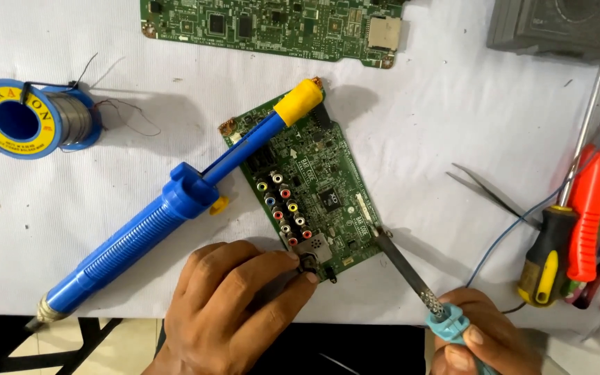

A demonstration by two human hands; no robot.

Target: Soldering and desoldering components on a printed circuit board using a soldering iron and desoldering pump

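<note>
A green circuit board with a row of coloured round sockets lies tilted on a white cloth. My left hand rests at the board's near corner, fingertips pressing on a small black part there. My right hand grips a soldering iron with a teal handle; its metal tip touches the board's right edge. A blue desoldering pump with a yellow end lies diagonally across the board's left side, untouched.
A spool of solder wire sits at the left. A second green board lies at the top, a grey box at top right. Tweezers, a screwdriver and red-handled pliers lie at the right.
</note>
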